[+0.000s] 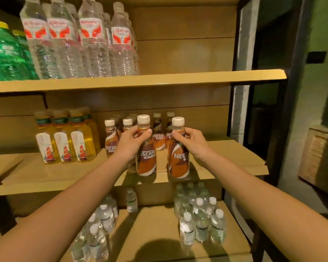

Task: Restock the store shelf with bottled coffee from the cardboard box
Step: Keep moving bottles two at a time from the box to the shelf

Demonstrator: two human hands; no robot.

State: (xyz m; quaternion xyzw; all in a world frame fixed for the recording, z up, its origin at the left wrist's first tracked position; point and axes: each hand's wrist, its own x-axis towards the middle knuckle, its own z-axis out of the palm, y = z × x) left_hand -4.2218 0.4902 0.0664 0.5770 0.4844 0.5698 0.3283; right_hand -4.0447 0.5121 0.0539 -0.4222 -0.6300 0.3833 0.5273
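Hands [130, 145] [193, 142] grip coffee bottles [146, 159], upright, caps [143, 119] up

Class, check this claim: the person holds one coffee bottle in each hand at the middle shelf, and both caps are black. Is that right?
Not quite. In the head view the left hand and the right hand each hold a coffee bottle at the middle shelf, but both caps are white, not black.

Dim, warm-lit room: a green wall [322, 25] on the right carries a dark switch plate [316, 57]; a slatted wooden cabinet [314, 157] stands on grey floor [292, 193], near a concrete pillar [245, 44]
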